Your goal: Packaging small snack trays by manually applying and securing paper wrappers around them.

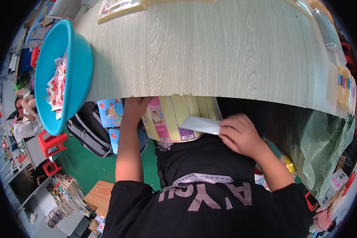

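Observation:
My right hand [241,134] pinches one end of a flat white rectangular piece [200,125], slightly blurred, with its kind not clear. It hovers over a set of pale yellow printed sheets [178,115] that rests on my lap at the table's near edge. The sheets bear pink and purple printed strips and barcodes. At their left side is my left hand [137,105]. Its fingers reach under the table edge and are hidden, so I cannot see what they touch.
A turquoise basin [81,59] of small red-and-white packets [57,89] stands on the table [194,51] at left. Yellow-edged pieces [344,89] are stacked at right. Blue boxes [111,113] and a grey-black backpack [92,129] sit below left. Green plastic sheeting [319,146] hangs right.

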`<action>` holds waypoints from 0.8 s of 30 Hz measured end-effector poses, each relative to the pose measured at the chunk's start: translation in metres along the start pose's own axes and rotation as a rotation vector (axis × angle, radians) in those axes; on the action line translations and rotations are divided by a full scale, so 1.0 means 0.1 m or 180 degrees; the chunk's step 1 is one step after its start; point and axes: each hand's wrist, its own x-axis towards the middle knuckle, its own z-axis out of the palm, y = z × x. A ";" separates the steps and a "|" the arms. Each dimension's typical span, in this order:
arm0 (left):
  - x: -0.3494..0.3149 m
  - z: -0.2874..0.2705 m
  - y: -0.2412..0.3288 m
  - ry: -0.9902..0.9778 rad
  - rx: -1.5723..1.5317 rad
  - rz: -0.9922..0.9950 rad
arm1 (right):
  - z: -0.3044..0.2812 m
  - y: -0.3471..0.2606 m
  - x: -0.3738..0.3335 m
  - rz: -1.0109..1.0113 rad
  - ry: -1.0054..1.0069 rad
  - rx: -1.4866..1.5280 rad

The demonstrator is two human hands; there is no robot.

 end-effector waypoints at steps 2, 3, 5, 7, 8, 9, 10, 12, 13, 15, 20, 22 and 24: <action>0.01 0.03 0.04 -0.0024 -0.0132 -0.0077 | -0.22 -0.05 -0.21 0.0143 -0.0103 0.0036; 0.04 0.04 0.08 -0.0041 -0.0258 -0.0121 | -0.33 -0.10 -0.30 0.0269 -0.0185 0.0017; 0.05 0.03 0.06 0.0060 -0.0140 0.0058 | -0.51 -0.15 -0.37 0.0431 -0.0232 0.0026; 0.06 0.06 0.04 0.0139 -0.0051 0.0283 | -0.71 -0.25 -0.39 0.0636 -0.0101 0.0047; 0.06 0.06 0.00 0.0154 -0.0225 0.0163 | -0.81 -0.31 -0.37 0.0697 0.0040 0.0082; 0.08 0.03 -0.03 0.0180 -0.0388 0.0055 | -0.90 -0.38 -0.34 0.0744 0.0200 0.0110; 0.10 0.02 -0.03 0.0148 -0.0399 0.0123 | -0.98 -0.43 -0.35 0.0804 0.0335 0.0177; 0.12 -0.03 -0.01 0.0443 0.0437 0.0729 | -1.10 -0.56 -0.33 0.0762 0.0682 0.0164; 0.12 -0.06 0.04 0.0451 0.0419 0.0788 | -1.11 -0.63 -0.31 0.0728 0.0927 0.0071; 0.11 -0.15 0.14 0.0722 0.1446 0.1116 | -1.11 -0.71 -0.29 0.0646 0.1002 0.0035; -0.15 -0.22 0.25 0.1057 0.0882 0.1927 | -1.09 -0.68 -0.22 0.0406 0.1229 0.0380; -0.30 -0.25 0.61 0.0843 0.0560 0.2520 | -1.13 -0.64 -0.20 0.0313 0.1296 0.0531; -0.27 -0.45 1.09 0.0690 0.0470 0.2808 | -1.20 -0.59 -0.15 0.0049 0.1341 0.0538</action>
